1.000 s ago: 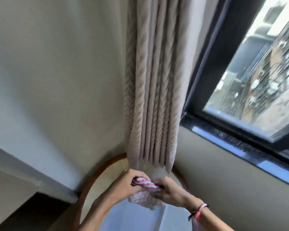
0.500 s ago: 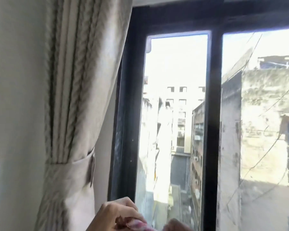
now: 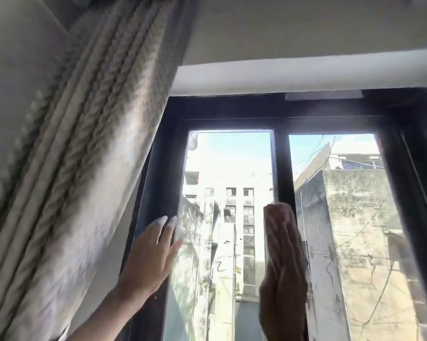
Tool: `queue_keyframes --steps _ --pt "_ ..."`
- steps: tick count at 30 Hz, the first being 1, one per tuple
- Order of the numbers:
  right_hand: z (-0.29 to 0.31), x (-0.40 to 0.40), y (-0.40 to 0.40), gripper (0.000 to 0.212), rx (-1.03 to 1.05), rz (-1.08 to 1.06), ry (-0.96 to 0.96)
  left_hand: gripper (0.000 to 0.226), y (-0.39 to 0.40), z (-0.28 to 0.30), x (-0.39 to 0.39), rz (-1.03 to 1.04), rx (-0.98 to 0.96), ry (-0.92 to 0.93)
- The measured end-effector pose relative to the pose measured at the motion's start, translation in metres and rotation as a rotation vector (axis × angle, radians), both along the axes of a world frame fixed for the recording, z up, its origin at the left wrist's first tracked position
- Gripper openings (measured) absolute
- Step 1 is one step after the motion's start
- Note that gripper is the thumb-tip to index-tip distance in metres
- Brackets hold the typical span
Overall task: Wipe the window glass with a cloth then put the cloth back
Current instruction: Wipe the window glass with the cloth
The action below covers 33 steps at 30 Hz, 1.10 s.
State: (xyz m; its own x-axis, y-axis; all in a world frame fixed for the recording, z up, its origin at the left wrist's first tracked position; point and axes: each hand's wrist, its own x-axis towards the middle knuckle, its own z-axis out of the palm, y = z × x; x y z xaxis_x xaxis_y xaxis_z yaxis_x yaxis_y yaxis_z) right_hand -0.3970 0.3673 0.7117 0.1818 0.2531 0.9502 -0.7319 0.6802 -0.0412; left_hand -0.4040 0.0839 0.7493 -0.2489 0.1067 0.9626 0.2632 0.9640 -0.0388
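Right hand [image 3: 282,267] is raised flat against the window, fingers [image 3: 279,225] extended and pressed together, seen dark against the light. The cloth cannot be made out; it is judged to be under the palm against the glass, but whether anything is gripped cannot be told. Left hand [image 3: 149,257] is spread open, fingers [image 3: 161,223] splayed and empty, laid on the dark window frame [image 3: 156,193] just at the left edge of the left pane [image 3: 222,205].

Step in hand, as judged: wiping just begun, right hand at the mullion [image 3: 281,168] between the two panes, left hand bracing. Smudges and scribble-like marks are seen on the glass below and to the right of the right fingers, so little is judged done. Next move calls for firm strokes across the left pane, then the right pane [image 3: 355,217].

Left of the left fingers, the curtain [image 3: 72,168] hangs gathered. No containers are seen.
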Motion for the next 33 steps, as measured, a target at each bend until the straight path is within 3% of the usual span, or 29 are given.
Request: queue_keyframes --steps 2,5,8,12,14,16,19,21,23,27,29,30,33 --pt "0.031 -0.020 -0.036 0.066 0.104 -0.124 -0.101 0.080 -0.007 -0.011 -0.041 0.061 -0.025 -0.079" --pt "0.049 -0.064 -0.034 0.073 0.341 -0.432 -0.337 0.072 -0.001 -0.024 -0.080 0.083 -0.003 -0.018" --pt "0.060 -0.073 -0.018 0.096 0.473 -0.606 -0.276 0.069 0.005 -0.024 -0.089 0.107 0.025 0.050" --pt "0.095 -0.078 0.005 0.070 0.643 -0.747 -0.104 0.068 0.004 -0.024 -0.098 0.115 -0.002 0.096" --pt "0.093 -0.085 -0.004 0.066 0.606 -0.811 -0.072 0.069 0.003 -0.027 -0.101 0.119 0.000 0.107" --pt "0.061 -0.090 -0.032 0.061 0.590 -0.828 -0.008 0.068 0.002 -0.027 -0.102 0.134 -0.005 0.110" --pt "-0.040 -0.095 -0.055 0.062 0.835 -0.778 0.001 0.067 0.000 -0.030 -0.102 0.147 -0.015 0.116" --pt "-0.077 -0.087 -0.044 0.057 0.936 -0.730 -0.001 0.066 0.000 -0.034 -0.103 0.144 -0.038 0.118" --pt "-0.052 -0.087 -0.026 0.059 0.899 -0.752 -0.044 0.066 0.001 -0.038 -0.102 0.130 -0.046 0.117" --pt "0.072 -0.090 -0.031 0.055 0.350 -0.731 -0.067 0.065 0.004 -0.036 -0.101 0.106 -0.041 0.133" --pt "0.071 -0.098 -0.058 0.055 0.219 -0.674 -0.016 0.064 0.003 -0.035 -0.101 0.115 -0.042 0.139" --pt "0.043 -0.104 -0.073 0.055 0.275 -0.658 0.008 0.064 0.002 -0.035 -0.101 0.124 -0.050 0.138" --pt "-0.066 -0.090 -0.083 0.057 0.754 -0.622 -0.030 0.063 -0.002 -0.035 -0.102 0.140 -0.063 0.148"
